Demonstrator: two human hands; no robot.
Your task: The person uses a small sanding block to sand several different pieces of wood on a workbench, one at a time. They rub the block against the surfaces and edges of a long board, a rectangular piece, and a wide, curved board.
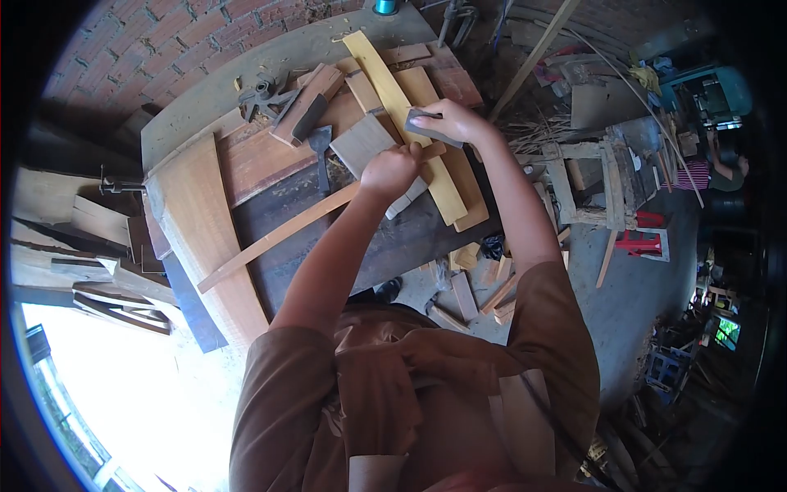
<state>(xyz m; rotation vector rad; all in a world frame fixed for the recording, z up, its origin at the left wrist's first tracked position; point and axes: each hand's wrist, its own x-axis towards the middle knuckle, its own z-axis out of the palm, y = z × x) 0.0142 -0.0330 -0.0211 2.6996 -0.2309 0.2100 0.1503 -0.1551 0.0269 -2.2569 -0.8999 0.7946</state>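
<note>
My left hand (390,172) is closed in a fist around a long thin wooden slat (270,238) that runs diagonally across the workbench (197,107), beside a grey board piece (361,143). My right hand (453,121) grips a small dark grey block (428,129) and presses it onto a pale yellow plank (384,74) that lies lengthwise on the bench. The two hands are close together, the right one a little farther from me.
A hatchet (320,148), a wooden plane (307,102) and a dark metal part (262,92) lie on the bench. A wide board (197,221) leans at its left. Offcuts (471,287) litter the floor. Another person (725,168) sits far right. Behind stands a brick wall (147,41).
</note>
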